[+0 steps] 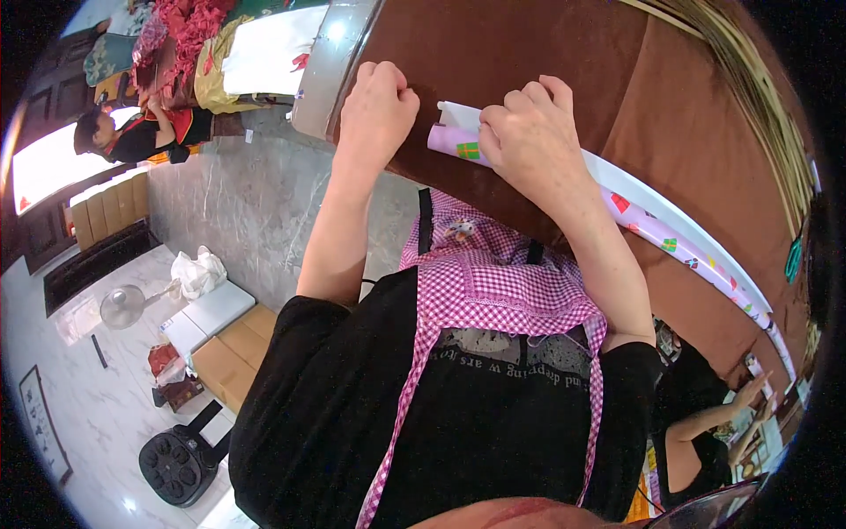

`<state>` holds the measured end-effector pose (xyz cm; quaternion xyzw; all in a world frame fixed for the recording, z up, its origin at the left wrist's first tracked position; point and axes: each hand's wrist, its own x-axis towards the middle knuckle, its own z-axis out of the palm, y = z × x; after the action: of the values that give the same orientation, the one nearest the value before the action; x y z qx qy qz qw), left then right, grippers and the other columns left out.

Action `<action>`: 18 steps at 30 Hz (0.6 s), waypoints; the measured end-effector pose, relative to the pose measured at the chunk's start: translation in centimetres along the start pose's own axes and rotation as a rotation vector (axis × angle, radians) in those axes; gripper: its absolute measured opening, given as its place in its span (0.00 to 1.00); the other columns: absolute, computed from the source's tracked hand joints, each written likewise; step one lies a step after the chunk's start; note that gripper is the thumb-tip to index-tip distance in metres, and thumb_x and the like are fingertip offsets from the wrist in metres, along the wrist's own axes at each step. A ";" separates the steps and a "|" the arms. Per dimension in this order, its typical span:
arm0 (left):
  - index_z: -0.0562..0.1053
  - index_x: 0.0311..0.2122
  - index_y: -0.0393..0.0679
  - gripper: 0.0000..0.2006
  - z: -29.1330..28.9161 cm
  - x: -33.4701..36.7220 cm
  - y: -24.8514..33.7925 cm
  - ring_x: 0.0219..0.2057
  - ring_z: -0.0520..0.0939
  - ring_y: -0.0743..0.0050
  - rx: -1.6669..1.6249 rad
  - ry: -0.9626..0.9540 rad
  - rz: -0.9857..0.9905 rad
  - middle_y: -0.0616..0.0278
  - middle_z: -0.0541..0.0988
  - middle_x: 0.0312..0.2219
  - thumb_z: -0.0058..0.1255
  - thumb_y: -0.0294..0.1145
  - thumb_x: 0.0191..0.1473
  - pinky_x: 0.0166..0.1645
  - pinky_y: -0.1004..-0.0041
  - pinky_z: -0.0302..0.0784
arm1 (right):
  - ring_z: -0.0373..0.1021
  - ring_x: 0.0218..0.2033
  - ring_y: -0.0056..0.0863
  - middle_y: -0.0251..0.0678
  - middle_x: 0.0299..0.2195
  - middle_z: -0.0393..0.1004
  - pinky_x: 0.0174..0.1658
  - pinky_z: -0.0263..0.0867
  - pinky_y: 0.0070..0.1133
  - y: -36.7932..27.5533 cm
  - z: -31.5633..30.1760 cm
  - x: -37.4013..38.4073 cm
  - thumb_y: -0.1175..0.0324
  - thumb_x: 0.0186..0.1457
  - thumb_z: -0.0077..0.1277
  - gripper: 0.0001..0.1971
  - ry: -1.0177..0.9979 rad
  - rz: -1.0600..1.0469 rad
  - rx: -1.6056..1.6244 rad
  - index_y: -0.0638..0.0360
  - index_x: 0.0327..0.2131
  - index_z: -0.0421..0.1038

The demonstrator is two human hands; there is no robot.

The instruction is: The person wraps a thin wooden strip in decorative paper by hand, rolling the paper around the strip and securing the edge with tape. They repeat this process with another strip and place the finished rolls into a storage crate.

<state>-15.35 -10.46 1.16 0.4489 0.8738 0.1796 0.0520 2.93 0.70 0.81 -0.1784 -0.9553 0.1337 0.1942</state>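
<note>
A long strip of lilac wrapping paper (656, 231), printed with small coloured gift pictures and white on its inner side, lies curled lengthwise along the brown-covered table (493, 53). My right hand (533, 132) is closed around it close to its left end, fingers curled over the paper. Just left of that end, above the table edge, my left hand (379, 104) is held with bent fingers pressed together. It stands apart from the paper, and whatever its fingers may hold is hidden.
A bundle of long thin strips (749, 79) runs along the table's right side, with a green loop-shaped handle (794, 260) beside it. A co-worker's arms (714, 428) reach in at the lower right. Another person (145, 132) sits at the far left, near red material (189, 40).
</note>
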 end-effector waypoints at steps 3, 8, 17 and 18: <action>0.72 0.35 0.38 0.05 -0.4 -0.5 0.7 0.39 0.78 0.46 -0.127 0.057 0.066 0.51 0.75 0.37 0.49 0.25 0.52 0.44 0.54 0.74 | 0.70 0.34 0.32 0.35 0.23 0.73 0.58 0.57 0.36 0.1 0.1 -0.1 0.69 0.50 0.54 0.07 0.007 0.001 -0.005 0.59 0.26 0.80; 0.75 0.38 0.40 0.08 0.0 -2.6 2.9 0.42 0.76 0.54 -0.252 0.091 0.424 0.57 0.77 0.38 0.50 0.23 0.51 0.46 0.60 0.70 | 0.70 0.34 0.32 0.35 0.23 0.73 0.58 0.57 0.36 0.1 0.1 -0.1 0.69 0.49 0.55 0.06 0.004 0.004 0.017 0.58 0.26 0.80; 0.74 0.44 0.40 0.12 1.6 -4.2 2.6 0.48 0.75 0.59 -0.301 -0.032 0.491 0.59 0.77 0.45 0.51 0.24 0.53 0.54 0.64 0.63 | 0.70 0.35 0.33 0.35 0.24 0.73 0.58 0.58 0.36 0.0 0.4 -0.1 0.68 0.48 0.55 0.06 0.016 0.000 0.017 0.58 0.27 0.80; 0.74 0.44 0.40 0.12 1.8 -4.2 2.5 0.48 0.75 0.59 -0.305 -0.032 0.491 0.59 0.77 0.45 0.51 0.24 0.53 0.54 0.64 0.63 | 0.70 0.36 0.32 0.35 0.24 0.73 0.58 0.58 0.37 0.1 0.4 -0.1 0.68 0.48 0.55 0.06 0.003 0.004 0.017 0.57 0.27 0.80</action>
<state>-10.49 -12.04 0.08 0.6366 0.7011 0.3091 0.0877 2.93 0.67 0.41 -0.1790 -0.9534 0.1421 0.1968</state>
